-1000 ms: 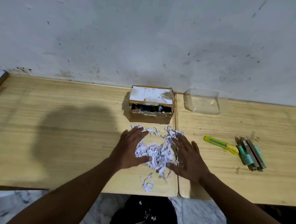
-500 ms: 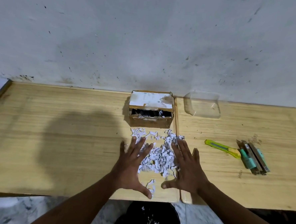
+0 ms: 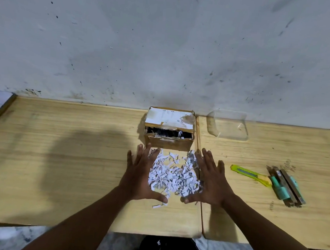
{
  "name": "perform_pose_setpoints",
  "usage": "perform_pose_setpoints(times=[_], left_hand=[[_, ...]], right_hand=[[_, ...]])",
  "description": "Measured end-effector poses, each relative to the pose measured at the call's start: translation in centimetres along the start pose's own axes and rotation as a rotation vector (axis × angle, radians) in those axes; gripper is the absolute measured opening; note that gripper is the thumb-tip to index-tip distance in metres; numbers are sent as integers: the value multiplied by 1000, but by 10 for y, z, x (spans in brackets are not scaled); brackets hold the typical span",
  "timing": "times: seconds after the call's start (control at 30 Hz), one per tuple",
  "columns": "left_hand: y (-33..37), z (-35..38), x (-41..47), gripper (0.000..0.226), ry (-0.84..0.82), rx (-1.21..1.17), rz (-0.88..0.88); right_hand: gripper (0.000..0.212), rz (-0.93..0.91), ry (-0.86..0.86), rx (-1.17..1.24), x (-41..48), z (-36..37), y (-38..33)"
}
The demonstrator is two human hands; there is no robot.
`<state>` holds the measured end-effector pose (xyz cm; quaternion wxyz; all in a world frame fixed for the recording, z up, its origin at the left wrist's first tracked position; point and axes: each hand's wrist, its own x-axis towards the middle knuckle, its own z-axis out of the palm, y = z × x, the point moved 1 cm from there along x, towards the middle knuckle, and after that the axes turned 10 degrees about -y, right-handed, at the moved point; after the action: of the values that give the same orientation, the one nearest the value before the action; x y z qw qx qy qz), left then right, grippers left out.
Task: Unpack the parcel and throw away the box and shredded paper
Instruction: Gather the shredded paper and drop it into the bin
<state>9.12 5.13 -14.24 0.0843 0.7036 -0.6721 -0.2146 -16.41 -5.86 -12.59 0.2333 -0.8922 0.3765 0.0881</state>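
A small brown cardboard box [image 3: 168, 143] with a white label on its lid stands against the wall, its front torn open and dark inside. A pile of white shredded paper [image 3: 173, 174] lies on the wooden table just in front of it. My left hand [image 3: 140, 174] rests flat on the table at the pile's left edge, fingers spread. On the pile's right edge my right hand [image 3: 210, 180] lies flat, also spread. Both thumbs curve in under the pile's near side. Neither hand holds anything.
A clear plastic container [image 3: 227, 126] sits right of the box by the wall. A yellow utility knife [image 3: 249, 174] and teal and brown items [image 3: 285, 185] lie at the right. Below the table's front edge [image 3: 96, 228] a black bin bag [image 3: 167, 248] holds some shreds.
Both hands slid apart and away from me, from on top of the shreds to either side of the pile. The shreds are drawn into a tighter heap nearer the box.
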Motion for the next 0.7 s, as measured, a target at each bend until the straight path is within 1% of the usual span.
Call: perform_pose_setpoints(times=[0.07, 0.13, 0.2, 0.23, 0.27, 0.3, 0.33, 0.43, 0.47, 0.53, 0.6, 0.63, 0.7], left_hand=[[-1, 8, 3, 150, -19, -18, -19], [-1, 15, 5, 125, 6, -59, -7], [-3, 19, 5, 98, 87, -108, 23], [-4, 19, 5, 91, 131, -122, 44], [-6, 17, 4, 89, 164, -129, 71], [-6, 14, 2, 94, 175, -131, 100], [-7, 10, 0, 103, 158, -129, 123], [-5, 2, -7, 140, 3, -64, 155], [-3, 3, -7, 147, -40, -11, 167], [0, 8, -5, 150, -81, 96, 191], [2, 13, 3, 145, -80, 153, 190], [4, 15, 8, 141, -85, 164, 185], [5, 17, 16, 131, -102, 179, 182]], right_hand=[[141, -25, -4, 5, 8, 7, -6], [122, -58, 21, 0, 13, 15, -10], [103, -84, 89, 39, 14, 19, -9], [98, -92, 123, 59, 14, 17, -9], [99, -101, 151, 69, 13, 13, -8], [103, -112, 166, 77, 11, 10, -6], [109, -123, 172, 80, 8, 5, -5], [133, -143, 120, 8, -1, 2, 2], [137, -146, 85, -24, -2, 4, 4], [140, -145, 20, -60, 2, 9, 5], [133, -143, 1, -75, 11, 12, 2], [125, -153, 14, -83, 16, 14, 0], [100, -193, 61, -98, 25, 19, -4]])
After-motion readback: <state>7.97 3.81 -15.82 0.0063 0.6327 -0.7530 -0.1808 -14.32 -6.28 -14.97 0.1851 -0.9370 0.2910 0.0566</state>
